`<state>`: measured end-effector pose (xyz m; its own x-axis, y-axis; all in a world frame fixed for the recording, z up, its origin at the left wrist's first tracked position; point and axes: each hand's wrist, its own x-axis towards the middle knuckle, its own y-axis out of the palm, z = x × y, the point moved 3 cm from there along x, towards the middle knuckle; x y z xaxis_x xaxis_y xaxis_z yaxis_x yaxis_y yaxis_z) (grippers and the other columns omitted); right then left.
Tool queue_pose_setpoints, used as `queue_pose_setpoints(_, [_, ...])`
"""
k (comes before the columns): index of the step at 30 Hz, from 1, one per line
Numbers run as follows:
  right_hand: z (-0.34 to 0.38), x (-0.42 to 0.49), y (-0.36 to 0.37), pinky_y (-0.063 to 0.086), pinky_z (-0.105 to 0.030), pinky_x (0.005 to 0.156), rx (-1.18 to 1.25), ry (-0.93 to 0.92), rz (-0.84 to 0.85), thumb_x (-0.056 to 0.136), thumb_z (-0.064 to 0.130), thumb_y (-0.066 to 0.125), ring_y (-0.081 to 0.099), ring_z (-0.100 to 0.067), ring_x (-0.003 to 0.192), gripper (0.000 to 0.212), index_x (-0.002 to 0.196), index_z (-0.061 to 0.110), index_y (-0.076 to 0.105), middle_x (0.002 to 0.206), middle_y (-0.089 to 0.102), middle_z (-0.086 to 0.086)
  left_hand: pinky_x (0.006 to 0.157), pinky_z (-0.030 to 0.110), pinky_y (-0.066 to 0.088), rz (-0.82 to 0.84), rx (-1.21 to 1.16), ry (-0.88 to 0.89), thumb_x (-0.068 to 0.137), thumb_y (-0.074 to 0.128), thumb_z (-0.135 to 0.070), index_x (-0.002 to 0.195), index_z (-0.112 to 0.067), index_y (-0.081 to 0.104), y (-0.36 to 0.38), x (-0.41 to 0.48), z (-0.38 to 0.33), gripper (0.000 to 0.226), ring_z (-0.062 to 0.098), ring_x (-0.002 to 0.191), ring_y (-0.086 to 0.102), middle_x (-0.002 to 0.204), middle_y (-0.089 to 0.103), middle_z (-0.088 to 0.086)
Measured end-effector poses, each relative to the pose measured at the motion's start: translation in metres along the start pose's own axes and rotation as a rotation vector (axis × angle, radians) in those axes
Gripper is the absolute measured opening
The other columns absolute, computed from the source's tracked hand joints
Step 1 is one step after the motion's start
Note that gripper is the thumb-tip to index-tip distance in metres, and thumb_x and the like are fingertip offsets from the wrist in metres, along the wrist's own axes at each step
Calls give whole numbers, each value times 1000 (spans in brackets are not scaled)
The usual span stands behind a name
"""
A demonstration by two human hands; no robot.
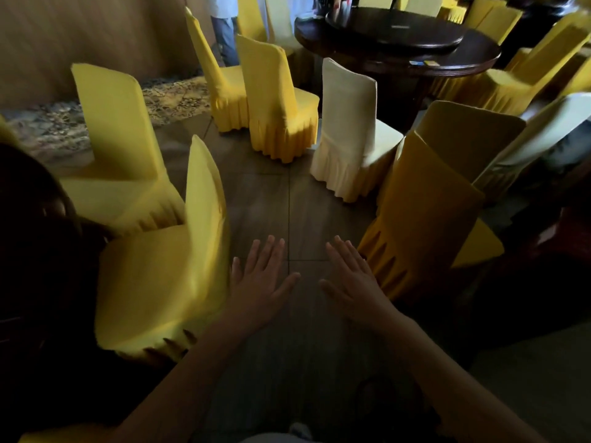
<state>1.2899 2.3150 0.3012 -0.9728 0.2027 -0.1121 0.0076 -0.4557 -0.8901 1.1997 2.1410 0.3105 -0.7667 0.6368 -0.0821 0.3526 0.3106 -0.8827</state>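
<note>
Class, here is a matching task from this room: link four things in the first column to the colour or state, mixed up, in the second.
Things
1 left hand
2 round table
3 carpet
4 chair beside the left hand

Colour or state
A yellow cover
B dark brown
C open, fingers straight
D patterned

Pairs: 1-C, 2-B, 3-D, 4-A

Dim room: brown tiled floor (pixel 287 203), patterned carpet (pixel 64 129) far left, tan wall (pixel 80 36), dark round table (pixel 479 54) far right
</note>
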Motion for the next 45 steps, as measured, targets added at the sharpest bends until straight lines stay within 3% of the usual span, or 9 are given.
queue_pose_setpoints(14, [-26, 143, -31, -10, -39, 112, -73, -134, 16, 81, 69, 20, -31, -4, 136, 76, 143, 42, -15, 150, -28, 16, 108, 43, -19, -63, 19, -26, 90, 20, -61, 146, -34, -9, -24, 132, 14, 68, 7, 138, -26, 154, -19, -12])
queue_pose_setpoints(18, [-30, 199, -43, -13, -40, 110, -140, -153, 35, 80, 73, 17, -32, -6, 136, 78, 140, 41, -20, 151, -29, 13, 107, 43, -21, -61, 59, -48, 82, 9, -69, 142, -36, -18, -33, 184, 34, 74, 8, 137, -30, 152, -25, -12])
queue_pose_setpoints(24, [-32, 299, -49, -18, -42, 106, -234, -218, 67, 81, 71, 19, -40, -2, 130, 79, 141, 41, -22, 150, -32, 15, 104, 41, -24, -103, 62, -102, 81, 8, -71, 137, -37, -25, -57, 259, 74, 73, 8, 135, -33, 150, -30, -12])
queue_pose_setpoints(30, [-3, 388, -37, -16, -45, 105, -254, -362, 124, 82, 68, 24, -38, -6, 132, 77, 137, 45, -26, 150, -30, 13, 106, 44, -20, -155, 45, -251, 88, 18, -65, 145, -37, -13, -72, 290, 126, 71, 6, 135, -30, 153, -24, -14])
queue_pose_setpoints(35, [30, 441, -30, -11, -43, 109, -215, -525, 170, 80, 71, 18, -28, -11, 139, 81, 147, 33, -8, 150, -26, 13, 111, 49, -12, -169, 83, -416, 88, 17, -66, 147, -32, -10, -80, 308, 158, 73, 9, 138, -25, 155, -19, -11])
queue_pose_setpoints(38, [41, 476, -21, -11, -44, 111, -206, -606, 248, 86, 71, 23, -31, -7, 137, 79, 147, 33, -9, 148, -27, 16, 110, 50, -14, -203, 73, -486, 86, 15, -69, 146, -34, -11, -80, 316, 171, 74, 9, 136, -28, 151, -24, -14])
queue_pose_setpoints(45, [82, 562, -1, -8, -43, 113, -206, -966, 472, 89, 66, 26, -26, -5, 138, 75, 148, 36, -9, 154, -23, 16, 109, 52, -16, -270, -15, -892, 89, 22, -64, 145, -34, -14, -64, 324, 194, 73, 12, 135, -30, 147, -28, -12])
